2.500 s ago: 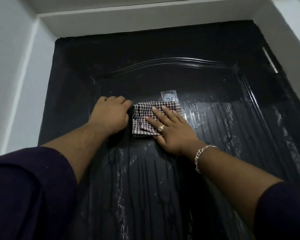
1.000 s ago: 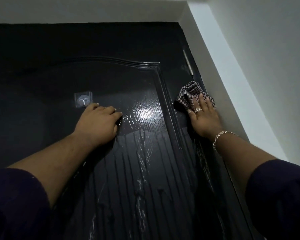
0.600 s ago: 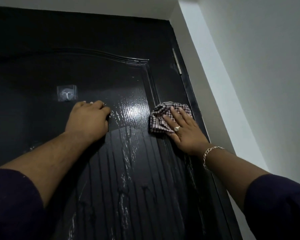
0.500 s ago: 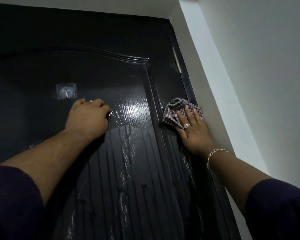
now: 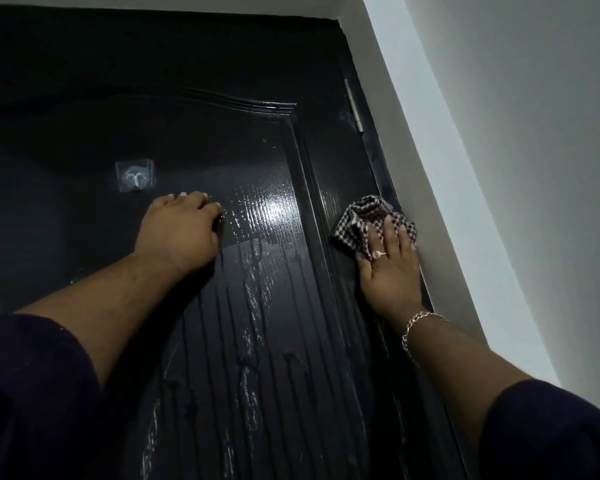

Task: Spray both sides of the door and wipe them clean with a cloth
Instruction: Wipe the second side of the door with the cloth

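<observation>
Door (image 5: 194,98) fills the view, black and glossy, with wet streaks running down its raised panel below a bright glare. The right hand (image 5: 390,271) lies flat on the door's right stile with fingers straight, pressing a checked cloth (image 5: 359,220) against the surface close to the door's hinge edge, below the metal hinge (image 5: 354,107); a ring and a chain bracelet (image 5: 418,329) show on it. The left hand (image 5: 179,232) rests on the door's panel with fingers bent under at the tips, holding nothing, just below and right of a clear adhesive hook (image 5: 134,176). White wall (image 5: 516,168) stands right of the door.
</observation>
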